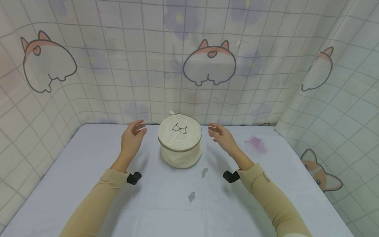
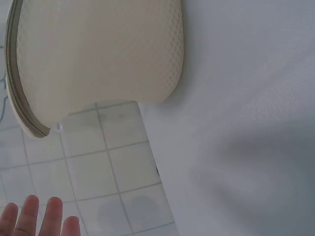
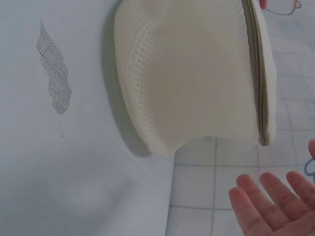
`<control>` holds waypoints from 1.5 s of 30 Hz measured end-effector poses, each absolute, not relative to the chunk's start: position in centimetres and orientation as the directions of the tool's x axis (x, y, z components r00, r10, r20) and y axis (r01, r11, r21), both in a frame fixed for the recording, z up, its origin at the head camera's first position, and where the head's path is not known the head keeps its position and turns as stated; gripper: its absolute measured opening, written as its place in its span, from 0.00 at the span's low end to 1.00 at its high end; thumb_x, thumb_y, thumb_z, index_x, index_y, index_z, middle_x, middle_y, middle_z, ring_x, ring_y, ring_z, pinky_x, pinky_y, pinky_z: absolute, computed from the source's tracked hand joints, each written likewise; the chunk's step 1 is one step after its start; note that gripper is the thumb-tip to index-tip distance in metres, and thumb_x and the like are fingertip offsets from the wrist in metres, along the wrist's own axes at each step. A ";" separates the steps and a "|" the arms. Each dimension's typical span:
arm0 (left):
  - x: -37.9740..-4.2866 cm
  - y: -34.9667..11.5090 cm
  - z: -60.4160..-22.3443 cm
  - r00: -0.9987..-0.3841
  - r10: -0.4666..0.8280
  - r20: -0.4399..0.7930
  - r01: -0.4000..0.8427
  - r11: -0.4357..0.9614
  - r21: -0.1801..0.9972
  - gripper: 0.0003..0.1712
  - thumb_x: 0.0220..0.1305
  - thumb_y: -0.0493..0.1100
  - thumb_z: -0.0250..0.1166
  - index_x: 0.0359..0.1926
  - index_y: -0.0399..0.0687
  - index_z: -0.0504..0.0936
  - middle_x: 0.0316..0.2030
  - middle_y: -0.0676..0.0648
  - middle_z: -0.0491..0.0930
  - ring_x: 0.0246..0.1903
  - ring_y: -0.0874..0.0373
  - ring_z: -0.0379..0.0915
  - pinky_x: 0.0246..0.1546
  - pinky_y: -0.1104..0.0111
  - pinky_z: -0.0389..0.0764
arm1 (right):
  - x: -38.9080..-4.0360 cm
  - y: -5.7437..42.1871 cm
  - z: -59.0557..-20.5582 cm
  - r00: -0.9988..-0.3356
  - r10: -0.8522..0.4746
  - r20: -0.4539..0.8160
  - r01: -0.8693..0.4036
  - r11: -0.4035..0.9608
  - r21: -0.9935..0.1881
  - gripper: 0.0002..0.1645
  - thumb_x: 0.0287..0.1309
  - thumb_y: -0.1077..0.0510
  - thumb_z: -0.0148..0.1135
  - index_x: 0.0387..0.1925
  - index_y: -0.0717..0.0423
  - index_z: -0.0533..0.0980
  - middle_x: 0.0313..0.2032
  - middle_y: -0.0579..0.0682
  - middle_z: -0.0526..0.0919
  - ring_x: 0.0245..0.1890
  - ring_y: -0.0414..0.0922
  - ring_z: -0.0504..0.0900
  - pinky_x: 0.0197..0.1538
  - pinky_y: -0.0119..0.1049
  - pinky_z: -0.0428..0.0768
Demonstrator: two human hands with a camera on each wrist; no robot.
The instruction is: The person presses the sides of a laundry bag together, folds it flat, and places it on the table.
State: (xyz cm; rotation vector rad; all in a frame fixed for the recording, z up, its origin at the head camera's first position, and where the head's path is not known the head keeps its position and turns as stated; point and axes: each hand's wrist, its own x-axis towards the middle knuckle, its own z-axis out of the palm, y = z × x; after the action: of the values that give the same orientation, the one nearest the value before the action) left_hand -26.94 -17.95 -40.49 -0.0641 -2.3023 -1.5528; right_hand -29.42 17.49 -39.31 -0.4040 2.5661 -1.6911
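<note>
A cream mesh laundry bag (image 1: 180, 141), round like a drum, stands on the table near its back edge. Its flat lid carries a small dark line drawing, and a zipper (image 3: 257, 73) runs round the upper rim. To the left of the bag my left hand (image 1: 132, 140) hovers with relaxed fingers, holding nothing. My right hand (image 1: 224, 138) is raised on the other side, also apart from the bag, fingers loosely bent. In the left wrist view only the fingertips (image 2: 52, 216) show, below the bag.
The white tablecloth (image 1: 165, 214) has two grey patches (image 1: 191, 197) in front of the bag and a pink stain (image 1: 257, 144) at the right. A tile-patterned curtain (image 1: 133, 82) with cartoon corgis closes off the back and sides. Black wrist mounts (image 1: 231, 176) stick out inward from both sleeves.
</note>
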 end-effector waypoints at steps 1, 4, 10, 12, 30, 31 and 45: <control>-27.0 -17.9 -40.4 -0.936 -0.161 0.313 0.230 0.394 0.890 0.23 0.76 0.38 0.60 0.68 0.38 0.73 0.61 0.36 0.79 0.60 0.39 0.77 0.60 0.50 0.77 | -29.5 17.5 -39.3 -0.967 -0.235 0.102 -0.183 0.355 -0.917 0.30 0.77 0.59 0.52 0.73 0.67 0.63 0.68 0.67 0.71 0.64 0.62 0.75 0.64 0.55 0.75; -27.1 -17.9 -40.3 -0.947 -0.154 0.283 0.204 0.395 0.896 0.22 0.76 0.39 0.60 0.67 0.38 0.74 0.61 0.36 0.79 0.59 0.39 0.77 0.60 0.50 0.77 | -29.7 17.3 -39.3 -0.972 -0.222 0.083 -0.153 0.319 -0.935 0.29 0.77 0.60 0.52 0.73 0.68 0.63 0.67 0.67 0.72 0.62 0.62 0.77 0.63 0.53 0.77; -27.6 -17.8 -40.1 -0.975 -0.116 0.187 0.136 0.354 0.925 0.25 0.78 0.43 0.58 0.70 0.41 0.73 0.61 0.38 0.80 0.57 0.43 0.79 0.55 0.54 0.80 | -30.2 16.8 -39.6 -0.974 -0.217 0.059 -0.119 0.274 -0.954 0.29 0.76 0.61 0.53 0.72 0.69 0.63 0.65 0.69 0.74 0.59 0.62 0.79 0.59 0.49 0.81; -27.6 -17.8 -40.0 -0.984 -0.098 0.149 0.110 0.320 0.941 0.26 0.78 0.45 0.58 0.71 0.42 0.72 0.62 0.38 0.79 0.58 0.43 0.79 0.56 0.53 0.80 | -30.2 16.6 -39.7 -0.973 -0.223 0.055 -0.113 0.257 -0.960 0.29 0.76 0.61 0.54 0.72 0.70 0.63 0.64 0.70 0.74 0.58 0.63 0.79 0.57 0.47 0.82; -27.7 -16.6 -39.4 -0.997 -0.032 -0.070 -0.072 0.074 0.995 0.29 0.78 0.45 0.57 0.74 0.41 0.67 0.68 0.36 0.73 0.65 0.41 0.72 0.63 0.44 0.73 | -30.5 15.6 -40.2 -0.969 -0.240 -0.062 0.025 0.152 -0.988 0.31 0.76 0.61 0.54 0.74 0.67 0.61 0.64 0.70 0.74 0.59 0.68 0.78 0.54 0.46 0.84; -27.8 -16.4 -39.5 -0.997 -0.030 -0.075 -0.077 0.067 0.995 0.29 0.78 0.45 0.57 0.74 0.41 0.67 0.68 0.36 0.72 0.65 0.41 0.72 0.63 0.44 0.73 | -30.5 15.6 -40.3 -0.968 -0.241 -0.068 0.034 0.145 -0.989 0.31 0.76 0.61 0.54 0.74 0.67 0.61 0.64 0.70 0.74 0.60 0.68 0.77 0.54 0.46 0.84; -27.9 -15.4 -39.6 -0.993 -0.071 -0.092 -0.095 0.043 0.995 0.28 0.78 0.43 0.56 0.75 0.43 0.67 0.67 0.37 0.73 0.64 0.42 0.73 0.63 0.46 0.74 | -30.5 14.6 -40.8 -0.973 -0.207 -0.100 0.092 0.044 -0.995 0.30 0.75 0.64 0.54 0.73 0.68 0.62 0.54 0.63 0.78 0.39 0.44 0.85 0.52 0.43 0.85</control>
State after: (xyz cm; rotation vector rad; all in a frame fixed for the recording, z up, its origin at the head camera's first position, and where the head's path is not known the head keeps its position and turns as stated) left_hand -27.93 -15.39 -39.56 0.1822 -2.2810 -2.1776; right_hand -30.55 14.61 -40.79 -0.1179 2.1008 -2.0309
